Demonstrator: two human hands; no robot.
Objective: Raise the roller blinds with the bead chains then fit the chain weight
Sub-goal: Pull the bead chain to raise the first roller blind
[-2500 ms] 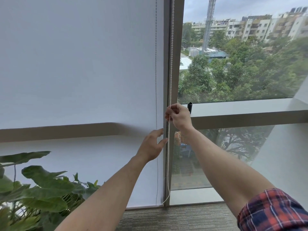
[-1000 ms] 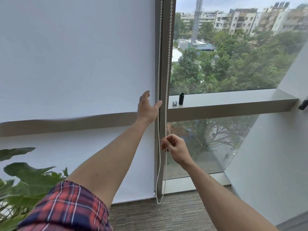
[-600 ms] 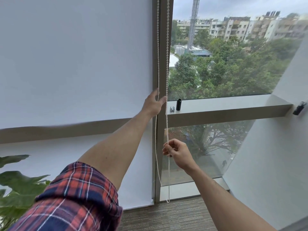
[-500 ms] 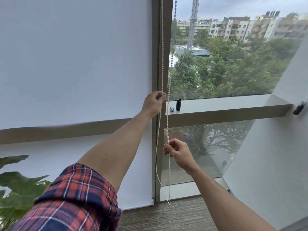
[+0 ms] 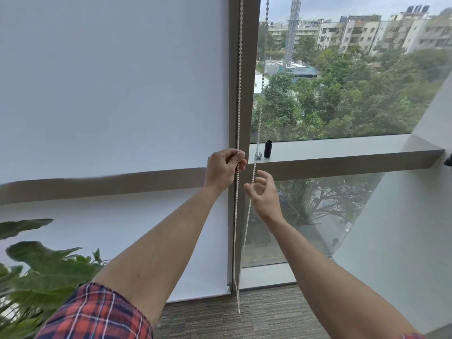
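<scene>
- Head view: left hand [image 5: 226,167] fisted on the left strand of the bead chain [image 5: 238,94]; right hand [image 5: 263,194] open, holding nothing, beside the right strand.
- Chain hangs vertical along the window mullion [image 5: 244,69], loop end near the floor.
- Black chain weight [image 5: 268,149] stands upright on the sill [image 5: 342,152].
- Risk: a single-handed pull could let beads slip or set the slack strand swinging.
- White roller blind [image 5: 110,94] is fully down.

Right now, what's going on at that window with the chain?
A person is working the bead chain beside a lowered roller blind. The left hand is closed on one strand; the right hand is open beside the other, not gripping it. A black cylinder and a small metal piece sit on the ledge, untouched.
</scene>
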